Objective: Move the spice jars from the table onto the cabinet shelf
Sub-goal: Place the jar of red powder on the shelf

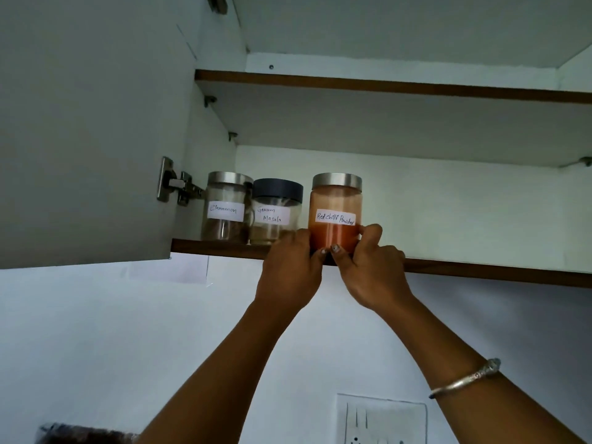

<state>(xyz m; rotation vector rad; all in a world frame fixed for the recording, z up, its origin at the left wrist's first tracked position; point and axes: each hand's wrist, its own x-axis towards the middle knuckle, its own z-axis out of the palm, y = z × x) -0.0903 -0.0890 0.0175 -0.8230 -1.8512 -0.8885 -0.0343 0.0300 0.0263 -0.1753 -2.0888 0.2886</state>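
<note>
From my station I judge the clear round jar of orange-red powder with the brushed steel lid (335, 213) to be rigid, smooth-walled and moderately heavy for its size, since powder fills its lower part and dusts the wall above. I cannot tell whether the wall is glass or clear plastic, so I would treat it as breakable and slippery. The safest hold looks to be low on the body from both sides, not by the lid, which might turn or lift. That is how it is held now: my left hand (290, 270) and right hand (371, 270) are both curled round its lower part, thumbs meeting at the front under the white handwritten label reading "Red chilli Powder". The jar stands upright at the front of the brown-edged lower cabinet shelf (480, 272). The hands hide its base, so I cannot say whether it is fully seated. To its left, with a small gap, is a clear jar with a black lid labelled "Garam Masala" (275, 216), and touching or just beside that a steel-lidded clear jar labelled "Cinnamon" (226, 208), next to the open white cabinet door (89, 123). A silver bangle (464, 378) sits on my right wrist.
</note>
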